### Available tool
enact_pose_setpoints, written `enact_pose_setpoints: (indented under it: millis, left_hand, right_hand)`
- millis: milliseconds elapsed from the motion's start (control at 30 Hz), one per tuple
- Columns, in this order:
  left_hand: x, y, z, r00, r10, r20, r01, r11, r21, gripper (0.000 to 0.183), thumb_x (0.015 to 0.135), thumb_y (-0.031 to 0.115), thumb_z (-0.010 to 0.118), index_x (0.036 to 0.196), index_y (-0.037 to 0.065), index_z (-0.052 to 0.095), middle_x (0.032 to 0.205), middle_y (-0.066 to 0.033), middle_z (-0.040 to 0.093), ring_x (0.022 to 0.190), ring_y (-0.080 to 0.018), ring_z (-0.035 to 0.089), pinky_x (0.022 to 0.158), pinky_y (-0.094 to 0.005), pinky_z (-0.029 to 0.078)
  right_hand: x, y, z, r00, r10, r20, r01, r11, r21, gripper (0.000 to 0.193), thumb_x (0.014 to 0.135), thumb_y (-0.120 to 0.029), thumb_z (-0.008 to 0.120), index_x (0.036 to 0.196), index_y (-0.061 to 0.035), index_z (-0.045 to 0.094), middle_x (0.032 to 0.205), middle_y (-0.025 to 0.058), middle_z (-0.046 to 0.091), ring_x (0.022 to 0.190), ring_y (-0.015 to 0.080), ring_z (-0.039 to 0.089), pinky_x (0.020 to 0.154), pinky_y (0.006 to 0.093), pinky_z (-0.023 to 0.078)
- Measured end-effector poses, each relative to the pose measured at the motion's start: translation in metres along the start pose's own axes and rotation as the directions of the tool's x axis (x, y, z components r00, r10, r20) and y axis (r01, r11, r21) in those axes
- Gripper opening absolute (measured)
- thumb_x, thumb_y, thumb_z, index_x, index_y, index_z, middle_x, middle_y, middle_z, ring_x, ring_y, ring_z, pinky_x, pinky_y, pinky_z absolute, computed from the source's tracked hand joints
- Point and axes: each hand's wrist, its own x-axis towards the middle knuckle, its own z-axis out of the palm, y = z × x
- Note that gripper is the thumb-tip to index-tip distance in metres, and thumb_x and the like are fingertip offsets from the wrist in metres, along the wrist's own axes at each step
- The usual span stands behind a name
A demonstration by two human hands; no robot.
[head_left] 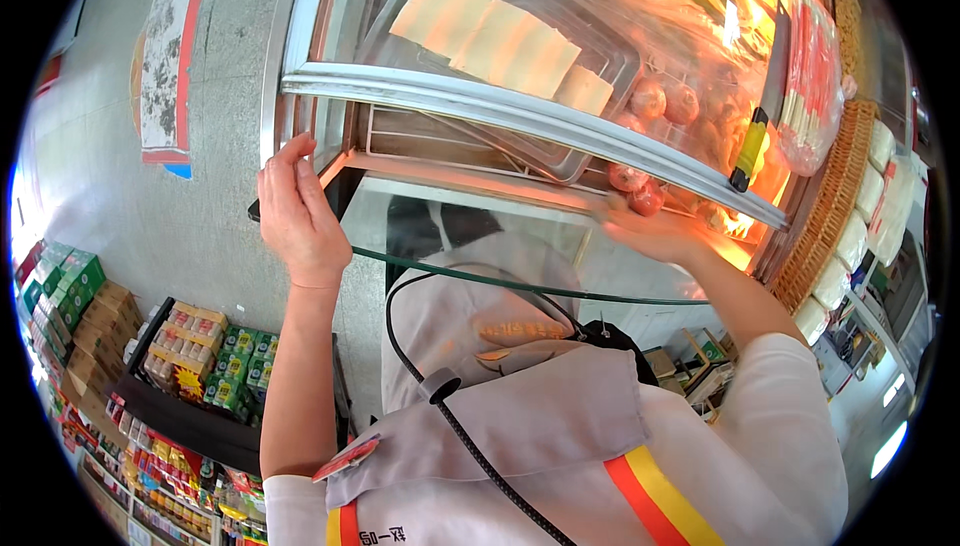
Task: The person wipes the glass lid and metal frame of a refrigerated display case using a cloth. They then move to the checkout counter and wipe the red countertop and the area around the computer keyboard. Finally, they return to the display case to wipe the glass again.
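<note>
A glass-fronted display case (450,94) with a silver metal frame stands before me. My left hand (302,211) is at its left front corner, fingers bent around the side frame. My right hand (650,234) reaches to the front opening, below several tomatoes (645,196); motion smears its fingers, so what they touch is unclear. Inside, slabs of pale tofu-like blocks (490,31) lie in a clear plastic tray (570,161) on a white wire rack (415,136). Glare washes out the right part of the case.
A knife with a yellow and black handle (748,151) lies on top at the right, beside bagged red-and-white sticks (808,86). A wicker basket edge (835,201) runs along the right. A green glass edge (520,291) crosses before my body. Stacked packaged goods (205,356) stand at lower left.
</note>
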Motion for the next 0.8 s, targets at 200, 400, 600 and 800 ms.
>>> enact_pose_setpoints:
  millis: [200,400,600,800]
  left_hand:
    - [-0.001,0.0,0.003,1.0,0.01,0.03,-0.01,1.0,-0.006,0.02,0.092,0.006,0.042,0.103,0.0,0.058,0.094,-0.0094,0.062,0.083,-0.0245,0.054,0.074,-0.0336,0.043]
    - [0.005,-0.002,0.002,0.999,-0.004,0.038,0.005,0.999,-0.033,0.021,0.092,0.006,0.042,0.103,0.0,0.058,0.096,-0.0095,0.062,0.086,-0.0259,0.055,0.076,-0.0344,0.043]
    - [0.001,-0.005,-0.003,0.999,0.026,0.026,-0.027,0.999,0.025,0.021,0.092,0.004,0.04,0.104,0.0,0.057,0.098,-0.01,0.06,0.089,-0.0241,0.056,0.079,-0.0328,0.044]
    - [-0.002,-0.005,-0.001,0.999,0.026,0.047,-0.026,1.0,0.002,0.023,0.092,0.003,0.039,0.105,0.0,0.057,0.097,-0.0097,0.061,0.087,-0.0237,0.055,0.078,-0.0333,0.044]
  right_hand:
    - [0.063,-0.085,0.001,0.97,0.156,0.185,-0.132,0.982,-0.134,0.086,0.087,-0.071,0.025,0.146,-0.0088,0.018,0.151,0.0221,0.011,0.141,0.0344,0.003,0.113,0.0485,0.006]
    - [0.22,-0.161,0.062,0.926,-0.345,0.152,0.343,0.939,0.041,0.081,0.09,-0.067,0.024,0.148,-0.0126,0.009,0.154,0.0143,0.0,0.142,0.0281,-0.006,0.114,0.0454,0.002]
    - [0.046,-0.005,0.007,0.997,0.027,0.074,-0.018,0.992,-0.122,0.074,0.092,-0.06,0.027,0.147,-0.0114,0.015,0.154,0.0149,0.005,0.142,0.0259,-0.003,0.115,0.0418,0.005]
    - [0.09,-0.083,0.009,0.964,-0.031,0.262,0.009,0.997,0.082,0.078,0.091,-0.064,0.026,0.146,-0.0092,0.018,0.153,0.0179,0.004,0.142,0.0298,-0.003,0.114,0.0444,0.006]
